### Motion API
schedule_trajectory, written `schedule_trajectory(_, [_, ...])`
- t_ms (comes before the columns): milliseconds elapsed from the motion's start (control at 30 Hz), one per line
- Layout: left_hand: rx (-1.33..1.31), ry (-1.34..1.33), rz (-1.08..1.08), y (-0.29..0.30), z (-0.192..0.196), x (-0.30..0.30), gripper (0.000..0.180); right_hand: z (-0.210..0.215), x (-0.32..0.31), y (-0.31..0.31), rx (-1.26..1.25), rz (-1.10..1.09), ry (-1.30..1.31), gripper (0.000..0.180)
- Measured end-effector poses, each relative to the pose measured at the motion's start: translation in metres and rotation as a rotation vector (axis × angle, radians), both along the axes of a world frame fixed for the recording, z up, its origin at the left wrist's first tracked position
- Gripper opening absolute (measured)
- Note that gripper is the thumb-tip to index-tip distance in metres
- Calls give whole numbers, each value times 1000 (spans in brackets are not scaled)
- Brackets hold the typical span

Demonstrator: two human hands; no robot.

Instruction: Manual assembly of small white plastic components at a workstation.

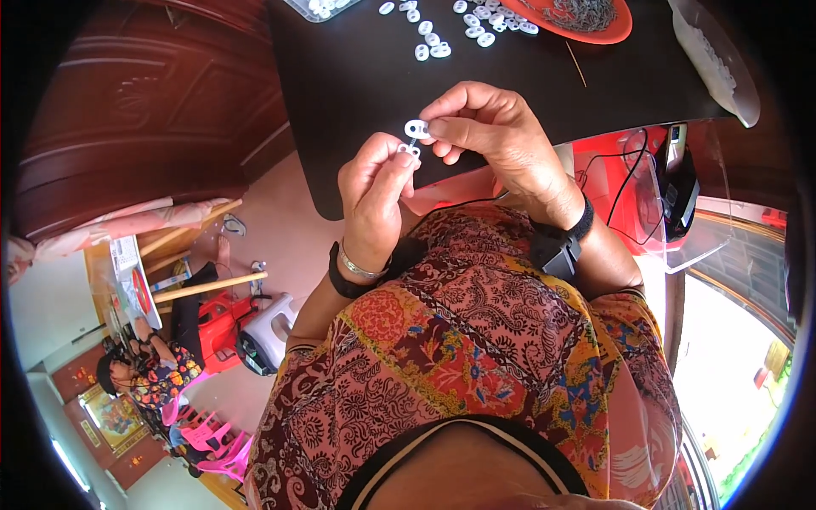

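My left hand (pixel 374 189) pinches a small white piece (pixel 410 155) between thumb and curled fingers. My right hand (pixel 501 132) grips a white oval piece (pixel 419 130) by its near end, thumb on one side, index finger behind. Between the two, a short dark spring (pixel 413 143), upright, in line with both; whether it is seated in either I can't tell at this scale.

Step, as I judge it: bring the two pieces together over the spring. Keep the left pinch low and steady, line the oval up square, press straight along the coil. A slanted push would likely bow the spring or flick it out. Right thumb should stay off the hole, so the fit can be watched. Wrists near the body, good for steadiness.

Just beyond: black table (pixel 361 102), work held above its near edge, so a dropped spring could miss it. Farther, loose white pieces (pixel 432 39) scattered, then an orange bowl (pixel 595 37) of tangled grey metal bits. Thin stick (pixel 577 65) nearby; clear scoop-shaped tray (pixel 748 104) at right.
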State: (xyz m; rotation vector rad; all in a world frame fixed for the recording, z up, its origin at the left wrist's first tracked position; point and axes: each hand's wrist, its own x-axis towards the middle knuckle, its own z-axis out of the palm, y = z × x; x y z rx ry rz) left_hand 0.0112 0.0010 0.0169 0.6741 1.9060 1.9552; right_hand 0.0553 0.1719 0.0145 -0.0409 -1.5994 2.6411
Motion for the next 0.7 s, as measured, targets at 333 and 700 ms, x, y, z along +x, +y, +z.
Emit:
schedule_trajectory(333, [-69,45,7,0,0,0,15,-5,3,-6,134,-112,117,13])
schedule_trajectory(700, [-59,10,6,2,3,1,16,-4,3,-11,144,-113,46,15])
